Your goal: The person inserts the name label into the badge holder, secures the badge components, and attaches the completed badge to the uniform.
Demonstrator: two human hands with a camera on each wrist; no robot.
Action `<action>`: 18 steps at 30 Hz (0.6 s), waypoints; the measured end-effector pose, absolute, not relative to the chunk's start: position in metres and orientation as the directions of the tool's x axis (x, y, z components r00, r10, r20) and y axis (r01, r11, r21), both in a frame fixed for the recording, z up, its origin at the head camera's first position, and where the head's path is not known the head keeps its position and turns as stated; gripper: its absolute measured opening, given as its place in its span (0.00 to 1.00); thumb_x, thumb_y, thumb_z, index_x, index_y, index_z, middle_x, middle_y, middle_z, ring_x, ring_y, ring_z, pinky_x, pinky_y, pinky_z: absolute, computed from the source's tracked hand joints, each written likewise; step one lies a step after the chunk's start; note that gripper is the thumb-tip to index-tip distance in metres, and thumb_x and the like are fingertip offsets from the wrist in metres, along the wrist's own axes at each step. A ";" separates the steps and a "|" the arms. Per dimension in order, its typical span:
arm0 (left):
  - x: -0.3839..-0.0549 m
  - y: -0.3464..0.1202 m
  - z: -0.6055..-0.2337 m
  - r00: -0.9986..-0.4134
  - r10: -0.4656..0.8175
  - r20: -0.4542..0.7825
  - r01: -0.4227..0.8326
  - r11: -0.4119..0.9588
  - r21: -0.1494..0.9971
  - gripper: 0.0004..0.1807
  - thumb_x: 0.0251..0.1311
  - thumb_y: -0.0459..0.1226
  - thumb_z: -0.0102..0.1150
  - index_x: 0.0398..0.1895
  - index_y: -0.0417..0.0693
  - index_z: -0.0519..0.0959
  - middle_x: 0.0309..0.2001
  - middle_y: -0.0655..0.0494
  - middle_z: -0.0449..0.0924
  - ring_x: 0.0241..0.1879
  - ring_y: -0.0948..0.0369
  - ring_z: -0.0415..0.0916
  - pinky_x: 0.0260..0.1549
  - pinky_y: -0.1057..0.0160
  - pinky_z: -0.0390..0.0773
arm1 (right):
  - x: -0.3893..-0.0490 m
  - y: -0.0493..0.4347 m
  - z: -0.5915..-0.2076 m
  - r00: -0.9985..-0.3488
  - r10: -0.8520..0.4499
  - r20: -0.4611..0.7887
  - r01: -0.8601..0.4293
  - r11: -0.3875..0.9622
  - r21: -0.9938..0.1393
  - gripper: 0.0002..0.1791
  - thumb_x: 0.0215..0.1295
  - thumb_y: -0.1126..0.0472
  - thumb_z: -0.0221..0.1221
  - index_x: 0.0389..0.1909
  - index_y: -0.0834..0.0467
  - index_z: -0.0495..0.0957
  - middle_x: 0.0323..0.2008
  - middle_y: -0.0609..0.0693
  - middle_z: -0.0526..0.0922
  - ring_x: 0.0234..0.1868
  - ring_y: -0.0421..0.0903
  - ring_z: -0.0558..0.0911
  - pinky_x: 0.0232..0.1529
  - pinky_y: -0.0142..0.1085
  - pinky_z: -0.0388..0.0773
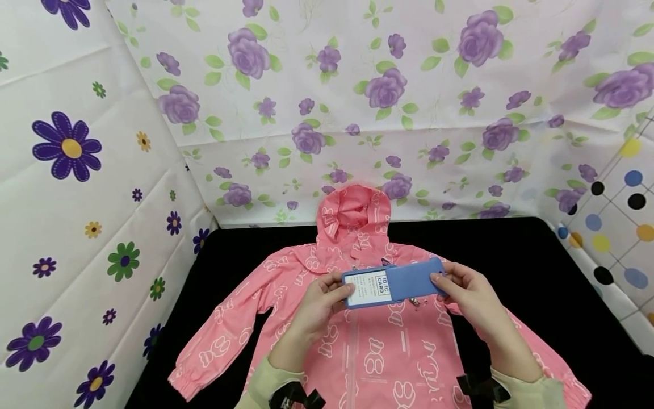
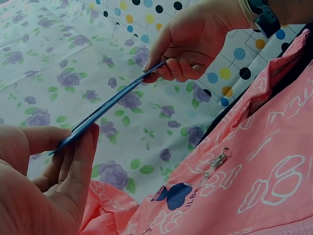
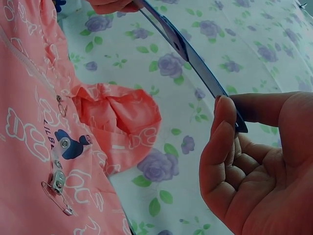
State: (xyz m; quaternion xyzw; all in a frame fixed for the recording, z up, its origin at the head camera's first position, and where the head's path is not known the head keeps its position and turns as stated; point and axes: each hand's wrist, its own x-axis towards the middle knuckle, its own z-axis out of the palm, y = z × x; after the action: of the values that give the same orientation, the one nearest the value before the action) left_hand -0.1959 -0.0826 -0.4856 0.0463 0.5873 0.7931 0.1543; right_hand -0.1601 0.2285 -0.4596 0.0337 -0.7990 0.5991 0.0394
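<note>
Three patterned cloth walls fill the upper frame and both sides. Black table across the lower half. Pink jacket spread on it, lower centre, hood toward the top of the frame, sleeves splayed to lower left and lower right.

Two hands above the jacket's chest. Left hand pinches the left end of the blue card holder, thumb on the face, fingers behind; right hand pinches the right end the same way. Holder is a little right of frame centre, raised off the cloth; both wrist views show it edge-on, two overlapping layers.

Cover sits to the right, baring a white paper card at the left. Smallest: a clip with a safety pin on the jacket's chest. Whether fastened or merely lying there, cannot tell.

Step in hand, my judgement: working the sliding holder, the two parts being drawn apart or pushed together; direction not readable. Next move seems to call for a light pinch at each end and a straight slide, without twisting the layers.
</note>
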 end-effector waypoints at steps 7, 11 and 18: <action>-0.196 -0.083 -0.487 -0.944 0.312 -0.107 -0.192 -0.258 0.947 0.16 0.70 0.29 0.65 0.56 0.29 0.76 0.44 0.48 0.85 0.41 0.59 0.87 0.42 0.63 0.89 | -0.160 0.229 -0.461 -0.994 -0.003 0.106 -0.102 0.290 -0.951 0.20 0.81 0.58 0.61 0.60 0.71 0.77 0.36 0.58 0.85 0.32 0.53 0.84 0.36 0.35 0.85; -0.196 -0.083 -0.486 -0.946 0.306 -0.112 -0.193 -0.249 0.949 0.17 0.70 0.29 0.65 0.57 0.29 0.76 0.44 0.48 0.85 0.41 0.59 0.87 0.41 0.63 0.88 | -0.161 0.229 -0.461 -0.995 -0.016 0.100 -0.101 0.288 -0.952 0.20 0.81 0.58 0.61 0.60 0.71 0.78 0.35 0.58 0.84 0.31 0.52 0.84 0.34 0.34 0.84; -0.196 -0.082 -0.486 -0.946 0.303 -0.116 -0.198 -0.257 0.946 0.17 0.70 0.29 0.65 0.57 0.29 0.76 0.43 0.49 0.85 0.40 0.59 0.87 0.41 0.64 0.88 | -0.161 0.228 -0.460 -0.998 -0.024 0.062 -0.066 0.284 -0.957 0.21 0.81 0.57 0.62 0.60 0.70 0.78 0.35 0.58 0.84 0.31 0.53 0.84 0.33 0.35 0.84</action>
State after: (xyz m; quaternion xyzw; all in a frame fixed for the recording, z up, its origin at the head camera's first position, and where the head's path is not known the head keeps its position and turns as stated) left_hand -0.1962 -0.0823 -0.4860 0.0445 0.5886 0.7915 0.1584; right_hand -0.1614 0.2279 -0.4602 0.0281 -0.8010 0.5977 0.0177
